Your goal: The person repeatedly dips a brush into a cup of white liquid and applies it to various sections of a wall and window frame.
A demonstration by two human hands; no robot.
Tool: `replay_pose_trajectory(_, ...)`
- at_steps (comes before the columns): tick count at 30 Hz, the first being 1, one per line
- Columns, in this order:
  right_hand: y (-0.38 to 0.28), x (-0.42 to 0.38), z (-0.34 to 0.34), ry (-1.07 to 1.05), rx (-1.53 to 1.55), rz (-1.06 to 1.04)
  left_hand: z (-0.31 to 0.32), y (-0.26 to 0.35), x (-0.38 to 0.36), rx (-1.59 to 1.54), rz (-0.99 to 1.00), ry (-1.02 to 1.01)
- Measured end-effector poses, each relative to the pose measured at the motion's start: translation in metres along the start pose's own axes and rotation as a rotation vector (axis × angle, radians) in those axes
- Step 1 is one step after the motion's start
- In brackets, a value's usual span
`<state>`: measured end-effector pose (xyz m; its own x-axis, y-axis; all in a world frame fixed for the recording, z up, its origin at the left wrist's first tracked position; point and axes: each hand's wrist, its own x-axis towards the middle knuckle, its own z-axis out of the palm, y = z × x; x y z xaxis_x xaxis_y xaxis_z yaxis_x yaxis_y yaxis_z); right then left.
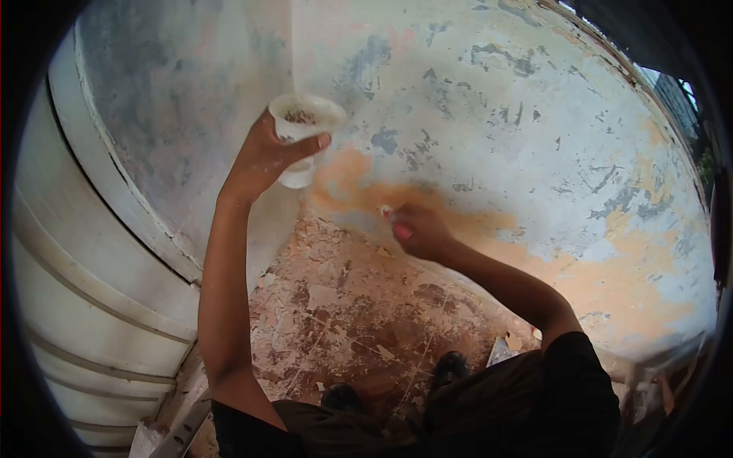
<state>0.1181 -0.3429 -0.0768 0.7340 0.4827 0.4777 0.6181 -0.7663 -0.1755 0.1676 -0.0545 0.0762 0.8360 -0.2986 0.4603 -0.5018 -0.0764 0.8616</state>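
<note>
My left hand [263,156] is wrapped round a white plastic cup [298,174], raised in front of the wall corner. The thumb lies across the cup's front, and speckled brownish matter shows inside below the wide rim. Lower and to the right, my right hand [418,230] is closed in a fist close to the wall [458,137]. A small pale and reddish bit [385,211] pokes out at its fingers; I cannot tell what it belongs to. Around this hand the wall has an orange patch [439,202].
Peeling paint and grey marks cover the wall. Flakes and dust lie on the reddish floor [343,305], where my two dark shoes [450,366] stand. To the left is a pale panelled door [99,305] with its frame. Scraps and a metal strip [182,431] lie at the lower left.
</note>
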Motion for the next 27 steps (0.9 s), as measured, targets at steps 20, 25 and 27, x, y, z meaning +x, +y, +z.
replay_pose_trajectory(20, -0.083, 0.091, -0.158, 0.459, 0.701, 0.231, 0.032, -0.009, -0.006, 0.048, 0.001, -0.556)
replay_pose_trajectory(25, -0.078, 0.092, -0.149, 0.528, 0.61, 0.216, 0.038, -0.015, -0.006, 0.019, -0.009, -0.571)
replay_pose_trajectory(27, -0.079, 0.091, -0.153, 0.51, 0.566, 0.212, 0.039, -0.013, -0.005, 0.055, 0.009, -0.55)
